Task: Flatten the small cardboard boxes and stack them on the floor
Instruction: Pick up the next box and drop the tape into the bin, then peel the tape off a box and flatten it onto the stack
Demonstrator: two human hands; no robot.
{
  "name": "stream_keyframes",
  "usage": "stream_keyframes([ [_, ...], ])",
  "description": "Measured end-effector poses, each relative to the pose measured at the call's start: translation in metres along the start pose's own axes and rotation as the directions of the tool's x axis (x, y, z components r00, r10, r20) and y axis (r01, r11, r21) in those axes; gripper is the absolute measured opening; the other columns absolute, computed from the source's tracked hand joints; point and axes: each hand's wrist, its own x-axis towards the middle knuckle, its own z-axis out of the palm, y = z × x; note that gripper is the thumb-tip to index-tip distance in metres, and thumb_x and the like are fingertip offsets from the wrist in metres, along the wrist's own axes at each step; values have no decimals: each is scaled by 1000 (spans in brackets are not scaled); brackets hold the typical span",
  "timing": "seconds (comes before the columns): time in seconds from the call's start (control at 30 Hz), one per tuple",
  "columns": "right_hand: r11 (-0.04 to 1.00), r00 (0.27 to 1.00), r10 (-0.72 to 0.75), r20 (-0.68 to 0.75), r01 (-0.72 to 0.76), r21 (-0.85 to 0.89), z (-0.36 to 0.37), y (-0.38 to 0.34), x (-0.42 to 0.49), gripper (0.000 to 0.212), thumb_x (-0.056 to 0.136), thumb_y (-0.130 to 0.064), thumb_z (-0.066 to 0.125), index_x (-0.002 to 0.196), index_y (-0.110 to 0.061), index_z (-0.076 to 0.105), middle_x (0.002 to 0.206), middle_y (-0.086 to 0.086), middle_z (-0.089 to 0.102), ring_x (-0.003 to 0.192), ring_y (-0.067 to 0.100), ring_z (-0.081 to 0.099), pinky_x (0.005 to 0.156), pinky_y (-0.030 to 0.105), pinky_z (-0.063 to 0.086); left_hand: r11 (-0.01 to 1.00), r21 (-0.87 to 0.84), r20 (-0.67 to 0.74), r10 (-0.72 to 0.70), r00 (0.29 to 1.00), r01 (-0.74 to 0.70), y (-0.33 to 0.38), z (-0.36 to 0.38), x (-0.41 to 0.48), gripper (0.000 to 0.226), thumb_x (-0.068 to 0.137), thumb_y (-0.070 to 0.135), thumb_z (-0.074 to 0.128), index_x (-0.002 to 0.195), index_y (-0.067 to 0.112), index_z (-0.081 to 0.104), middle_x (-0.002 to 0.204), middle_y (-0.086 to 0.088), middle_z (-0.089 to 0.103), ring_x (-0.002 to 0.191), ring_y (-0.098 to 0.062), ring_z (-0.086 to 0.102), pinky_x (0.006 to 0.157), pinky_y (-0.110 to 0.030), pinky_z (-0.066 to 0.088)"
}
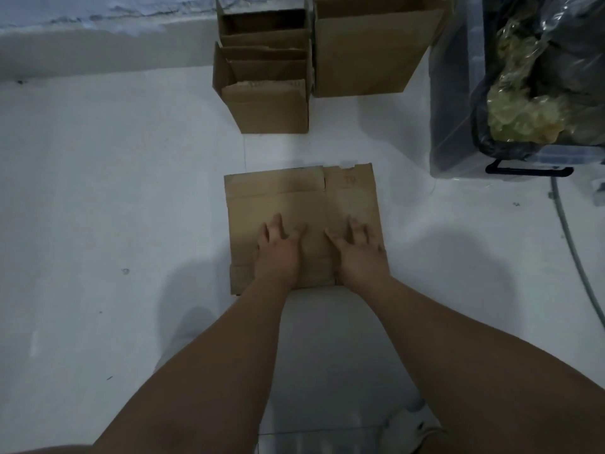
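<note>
A flattened brown cardboard box (288,198) lies on the white floor in front of me. My left hand (278,249) presses flat on its near middle, fingers spread. My right hand (358,250) presses beside it on the right part of the cardboard, fingers straight as well. Beyond it stand two small open cardboard boxes, one nearer (268,106) and one behind it (262,24), both upright with flaps raised.
A larger cardboard box (370,50) stands at the back next to the small ones. A clear plastic bin (455,132) holding dark bags and crumpled plastic sits at the right. A grey cable (569,237) runs along the floor at right. The wall base crosses the top left.
</note>
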Motion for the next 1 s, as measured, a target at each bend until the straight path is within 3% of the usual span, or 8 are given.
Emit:
stream_keyframes([
  [0.1, 1000, 994, 30, 100, -30, -7, -6, -5, 4, 84, 90, -8, 55, 149, -46, 9, 159, 0, -21, 146, 32, -13, 115, 51, 17, 999, 18, 104, -35, 994, 34, 8, 2, 4, 60, 97, 13, 38, 147, 40, 20, 157, -9, -13, 143, -40, -11, 114, -54, 17],
  [0.23, 999, 981, 49, 186, -45, -22, -22, -11, 13, 73, 94, -9, 48, 150, -43, 15, 160, 2, -16, 146, 35, -7, 117, 51, 19, 995, 92, 69, -53, 996, 47, 18, -16, 17, 43, 97, 22, 36, 139, 31, 41, 145, -16, 16, 132, -38, 21, 100, -47, 36],
  [0.33, 998, 966, 70, 247, -68, -19, -33, -19, 20, 58, 98, -16, 41, 151, -34, 23, 160, 7, -12, 145, 35, 13, 115, 50, 24, 973, 227, 38, -43, 998, 33, 31, -34, 33, 37, 95, 22, 37, 128, 16, 53, 139, -15, 30, 124, -33, 33, 99, -43, 35],
  [0.43, 996, 949, 75, 307, -56, -70, -37, -26, 25, 61, 96, -18, 43, 152, -27, 20, 160, 11, -12, 142, 31, 25, 110, 47, 33, 975, 220, -64, 53, 997, -37, 47, -55, 52, 33, 91, 14, 40, 116, 8, 60, 139, -15, 32, 122, -31, 36, 98, -42, 35],
  [0.53, 999, 928, 25, 371, -14, -32, -39, -25, 27, 64, 95, -19, 46, 153, -18, 19, 159, 13, 9, 142, 29, 23, 110, 42, 33, 961, 259, -259, 167, 951, -98, 60, -84, 72, 30, 88, 14, 46, 113, 10, 61, 140, -13, 32, 119, -29, 39, 94, -40, 39],
  [0.7, 999, 914, -10, 406, 25, -31, -45, -16, 28, 73, 95, -27, 51, 153, -26, 8, 157, 15, -22, 145, 33, 17, 115, 41, 28, 907, 414, -392, 257, 883, -80, 70, -135, 109, 15, 85, 20, 57, 92, 15, 70, 156, -11, 14, 137, -33, 22, 107, -48, 28],
  [0.87, 998, 913, 0, 407, 25, -57, -42, -13, 29, 74, 93, -27, 50, 153, -33, 6, 157, 13, -24, 141, 35, 26, 113, 42, 32, 899, 437, -283, 156, 946, -17, 69, -165, 133, 45, 85, 23, 55, 130, 15, 54, 158, -13, 4, 145, -34, -3, 115, -54, 6],
  [1.0, 998, 917, -2, 399, 25, -54, -39, -12, 29, 75, 93, -28, 52, 152, -34, 5, 156, 12, -25, 142, 34, 24, 113, 43, 31, 921, 390, -171, 66, 983, 6, 66, -169, 135, 51, 84, 19, 54, 134, 15, 46, 146, -14, 25, 138, -35, 15, 113, -54, 12],
])
